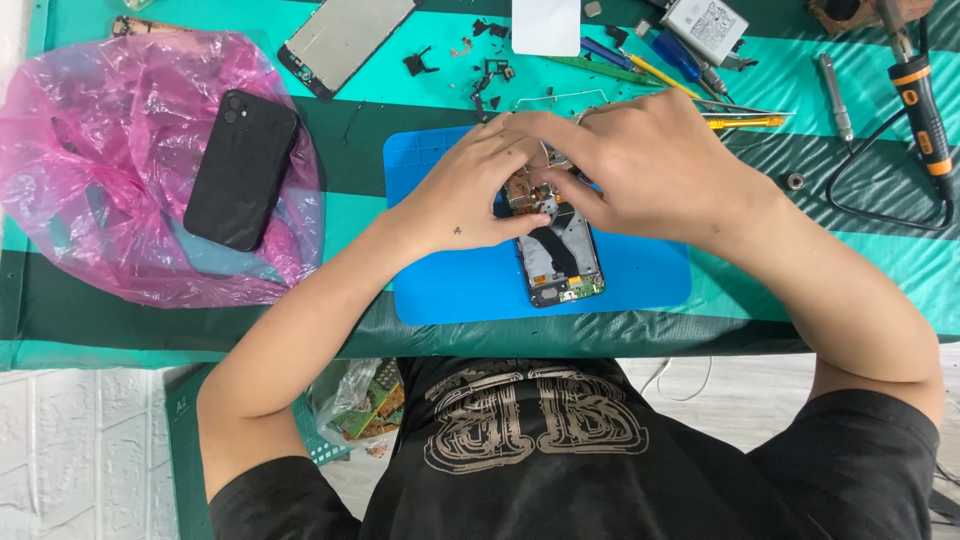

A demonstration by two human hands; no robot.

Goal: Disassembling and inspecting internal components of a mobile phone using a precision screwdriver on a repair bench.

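Work surface: a table covered with a green and teal striped cloth (860, 270), its front edge wrapped in dark glossy sheeting. A blue rectangular mat (640, 275) lies at the centre of it. Below the table edge, pale tiled flooring shows at the left, with a green crate of circuit boards (372, 408) close to the person's lap.

On the mat lies an opened phone chassis (560, 255), long axis running away from the person, internals exposed, lower end with a small green board nearest the person. The left hand (470, 195) rests on its upper left part, fingers curled against the frame. The right hand (650, 165) covers the upper end, fingertips pressed together over a small part there; what they pinch cannot be made out.

At the left, a crumpled pink plastic bag (90, 150) bears a black phone (242, 168), back upward. At the far edge lie a detached screen frame (345, 35), a white card (546, 25), scattered black fragments (485, 70), a grey battery (705, 27) and several hand tools. A soldering iron with orange bands (925, 110) and its looped black cable lie at the far right.
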